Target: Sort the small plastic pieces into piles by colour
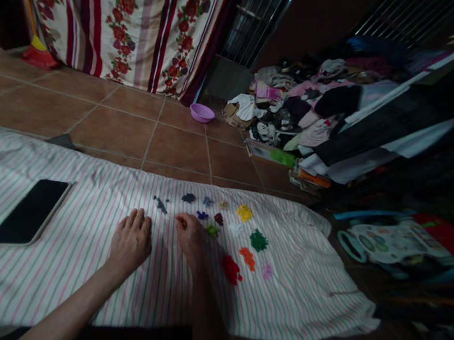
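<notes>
The grey bits (162,204) are lying loosely strewn on the cloth (295,305), just beyond the gap between the hands. The right hand (189,236) is reaching near them from the right, its fingers curling and its thumb meeting the forefinger; whether it is pinching a bit, I cannot tell. The left hand (132,236) is resting palm down, left of it, its fingers loosely outstretched and seeming to hold nothing. Farther right, other colours are already sitting in separate piles, among them the lime pile (211,230), yellow pile (244,213), green pile (259,240), orange pile (247,258) and red pile (231,269). The parting by colour is looking largely done, I judge; the grey bits are seeming the least gathered, so any tidying left is probably lying there. Farther out, a phone (30,211) is lying on the left, and a bowl (202,113) is sitting on the far floor (179,141)
</notes>
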Demonstrator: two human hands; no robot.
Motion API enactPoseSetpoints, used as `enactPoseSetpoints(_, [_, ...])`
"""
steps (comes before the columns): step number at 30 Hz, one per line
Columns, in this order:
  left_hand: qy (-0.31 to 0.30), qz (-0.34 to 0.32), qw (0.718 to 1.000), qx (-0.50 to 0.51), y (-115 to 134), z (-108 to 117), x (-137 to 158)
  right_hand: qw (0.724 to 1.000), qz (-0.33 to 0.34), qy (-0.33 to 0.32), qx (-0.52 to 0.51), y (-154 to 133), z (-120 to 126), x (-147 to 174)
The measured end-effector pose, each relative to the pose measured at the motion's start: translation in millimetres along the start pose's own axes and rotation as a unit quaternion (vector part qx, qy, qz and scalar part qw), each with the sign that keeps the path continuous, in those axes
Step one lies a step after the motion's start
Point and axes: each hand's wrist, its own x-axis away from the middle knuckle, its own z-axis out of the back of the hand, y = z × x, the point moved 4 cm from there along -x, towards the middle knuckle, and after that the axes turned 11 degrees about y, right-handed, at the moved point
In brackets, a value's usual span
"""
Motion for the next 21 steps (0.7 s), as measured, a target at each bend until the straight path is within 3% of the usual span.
enactPoseSetpoints(10, [-0.01,0.019,0.999,0.025,0,-3,3,0.996,0.062,0.007,0.058,-25,-26,-1])
enactPoseSetpoints(15, [-0.013,0.022,0.999,0.037,-2,-4,4,0.992,0.069,-0.001,0.107,-30,-25,1])
enactPoseSetpoints(21, [-0.023,0.018,0.999,0.045,-3,-2,4,0.993,0.067,-0.027,0.091,-30,-22,-1])
